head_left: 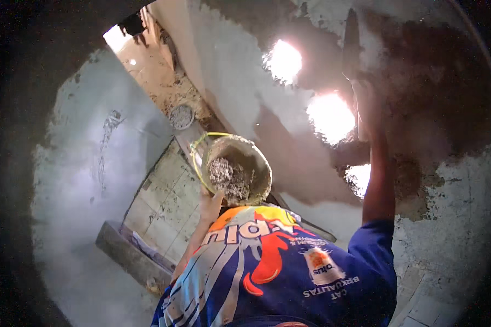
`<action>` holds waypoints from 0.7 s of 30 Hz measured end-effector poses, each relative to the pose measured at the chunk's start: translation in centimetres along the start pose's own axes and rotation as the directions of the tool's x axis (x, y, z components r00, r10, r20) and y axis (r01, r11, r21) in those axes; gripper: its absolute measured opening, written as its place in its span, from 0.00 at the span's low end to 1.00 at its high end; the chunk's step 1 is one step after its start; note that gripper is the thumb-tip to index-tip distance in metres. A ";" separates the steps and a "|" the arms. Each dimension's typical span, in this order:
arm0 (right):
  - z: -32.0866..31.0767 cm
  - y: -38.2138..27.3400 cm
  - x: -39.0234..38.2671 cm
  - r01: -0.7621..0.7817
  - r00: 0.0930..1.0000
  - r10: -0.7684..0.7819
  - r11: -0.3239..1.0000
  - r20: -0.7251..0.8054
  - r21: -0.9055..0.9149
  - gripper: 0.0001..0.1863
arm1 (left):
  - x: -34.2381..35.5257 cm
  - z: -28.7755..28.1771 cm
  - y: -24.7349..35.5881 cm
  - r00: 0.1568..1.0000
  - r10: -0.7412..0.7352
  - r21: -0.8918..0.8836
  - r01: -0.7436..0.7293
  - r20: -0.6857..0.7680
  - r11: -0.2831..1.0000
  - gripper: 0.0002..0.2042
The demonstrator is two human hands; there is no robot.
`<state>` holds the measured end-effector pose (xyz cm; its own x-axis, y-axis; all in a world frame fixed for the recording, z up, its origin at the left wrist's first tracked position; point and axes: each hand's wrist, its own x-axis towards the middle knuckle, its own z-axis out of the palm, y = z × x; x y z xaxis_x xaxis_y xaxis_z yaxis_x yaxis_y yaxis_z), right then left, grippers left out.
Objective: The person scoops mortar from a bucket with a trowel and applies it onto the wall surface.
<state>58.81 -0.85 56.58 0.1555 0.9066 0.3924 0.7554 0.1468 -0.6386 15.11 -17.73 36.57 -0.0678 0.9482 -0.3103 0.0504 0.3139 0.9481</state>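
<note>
The left hand (210, 205) grips the near-left rim of a bucket (259, 162), held tilted in front of the body, with lumpy grey mix (230, 177) lying inside toward the near left. If that one-sided grip slackens, the bucket could roll over and drop its load on the tiled floor (163, 191) below or the shirt (305, 267) close behind it. The loose yellow handle (195, 156) along the left side could also snag.

Farther off to the right, the raised right hand (367, 103) is closed around a long flat tool (351, 46) at the blotchy wall (431, 92). Uneven pressure there could gouge the damp surface, and glare (331, 117) just left of it may hide flaws. Whether the blade's whole face touches, I cannot tell.
</note>
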 end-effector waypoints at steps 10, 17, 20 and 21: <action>12.8 -1.5 -16.0 0.533 0.635 -0.044 0.748 0.772 -0.396 0.05 | -0.8 0.3 -2.1 0.996 0.049 0.101 -0.057 0.077 0.993 0.17; 22.5 1.4 -20.7 0.652 0.480 0.045 0.650 0.876 -0.391 0.04 | -2.0 1.7 0.8 0.970 0.229 0.107 -0.236 0.081 0.966 0.15; 21.6 2.0 -22.5 0.595 0.439 0.011 0.745 0.898 -0.300 0.04 | -2.3 1.8 -0.1 0.985 0.151 0.167 -0.163 0.080 0.972 0.14; 20.9 1.3 -22.5 0.574 0.429 0.029 0.763 0.903 -0.298 0.04 | -2.5 1.8 -0.3 0.986 0.145 0.172 -0.157 0.081 0.972 0.14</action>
<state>43.01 -12.78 33.12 -0.4858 0.7504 -0.4482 0.8548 0.5149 -0.0645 17.02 -20.11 36.99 0.0210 0.9845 -0.1742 0.2313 0.1647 0.9588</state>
